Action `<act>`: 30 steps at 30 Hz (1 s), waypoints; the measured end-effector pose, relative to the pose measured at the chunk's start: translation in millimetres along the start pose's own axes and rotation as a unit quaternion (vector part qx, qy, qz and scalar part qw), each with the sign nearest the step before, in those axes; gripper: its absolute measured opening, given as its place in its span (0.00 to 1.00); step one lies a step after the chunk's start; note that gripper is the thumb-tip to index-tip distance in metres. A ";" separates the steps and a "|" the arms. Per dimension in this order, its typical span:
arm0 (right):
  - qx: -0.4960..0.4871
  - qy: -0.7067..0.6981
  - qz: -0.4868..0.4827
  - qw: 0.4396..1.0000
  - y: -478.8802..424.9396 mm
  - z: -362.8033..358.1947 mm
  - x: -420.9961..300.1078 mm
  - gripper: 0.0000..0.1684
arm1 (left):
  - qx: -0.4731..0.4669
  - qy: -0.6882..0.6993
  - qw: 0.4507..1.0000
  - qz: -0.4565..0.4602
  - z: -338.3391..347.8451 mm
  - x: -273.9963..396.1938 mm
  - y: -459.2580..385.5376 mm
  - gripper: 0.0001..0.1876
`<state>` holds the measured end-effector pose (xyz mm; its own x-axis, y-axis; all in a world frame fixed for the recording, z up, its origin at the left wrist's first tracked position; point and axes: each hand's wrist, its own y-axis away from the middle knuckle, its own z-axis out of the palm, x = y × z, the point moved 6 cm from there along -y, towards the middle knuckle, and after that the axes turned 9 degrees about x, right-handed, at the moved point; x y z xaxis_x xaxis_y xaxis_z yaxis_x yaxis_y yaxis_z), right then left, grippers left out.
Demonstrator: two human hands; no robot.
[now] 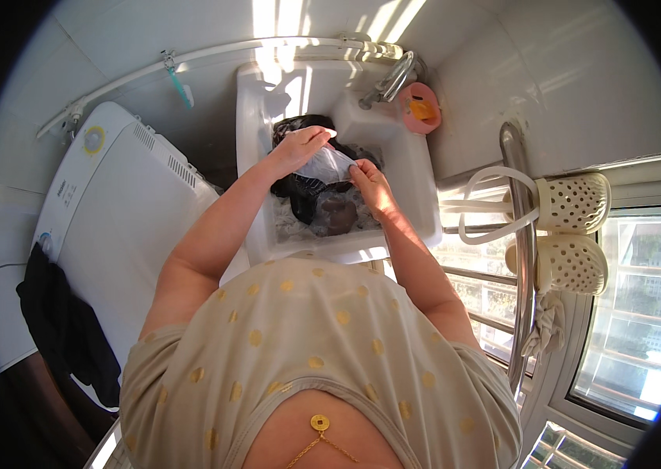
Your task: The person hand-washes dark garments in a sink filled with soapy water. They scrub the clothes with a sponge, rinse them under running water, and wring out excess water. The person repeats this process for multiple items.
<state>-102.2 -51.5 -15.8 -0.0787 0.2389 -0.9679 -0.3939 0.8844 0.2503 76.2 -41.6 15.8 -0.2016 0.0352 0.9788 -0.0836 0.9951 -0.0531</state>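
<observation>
Over a white laundry sink [421, 193], a wet white cloth [325, 166] is stretched between my two hands. My left hand [302, 149] grips its upper left part, with a pale edge showing by the fingertips. On the right, my right hand [370, 180] pinches the cloth's edge between thumb and fingers. Dark wet clothes [302, 202] lie beneath it in the basin, some of them sunk in soapy water [339, 220]. Which garment the white cloth is, I cannot tell.
A chrome faucet [390, 82] and a pink container [420, 111] are at the sink's back right. At left stands a white washing machine [131, 193] with a black garment [66, 322] over its edge. Perforated clogs [576, 202] hang by a metal rail [522, 246] at right.
</observation>
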 end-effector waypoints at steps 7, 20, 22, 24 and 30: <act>-0.069 0.026 -0.081 0.994 -5.3 -3.5 -36.8 0.05 | -0.224 -0.078 0.957 -0.170 -6.9 -32.1 27.8 0.20; -0.221 0.167 -0.165 0.947 14.3 21.7 -67.9 0.11 | -0.169 0.023 0.985 0.001 30.7 2.8 29.1 0.22; -0.226 0.140 -0.152 0.952 14.5 17.3 -77.5 0.12 | -0.232 -0.047 0.970 -0.049 41.2 -8.0 28.9 0.22; -0.162 0.353 -0.198 0.900 18.3 8.6 -90.0 0.11 | -0.252 -0.123 0.959 -0.031 40.2 -7.5 27.4 0.22; -0.087 0.623 -0.068 0.774 7.3 -34.0 -66.5 0.09 | -0.138 -0.224 0.962 0.069 10.9 2.0 12.6 0.14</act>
<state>-131.0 -74.6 49.5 -0.8053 -0.5202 -0.2845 -0.5854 0.7736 0.2425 64.2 -29.9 14.9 -0.5975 0.1865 0.7799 0.2242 0.9726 -0.0609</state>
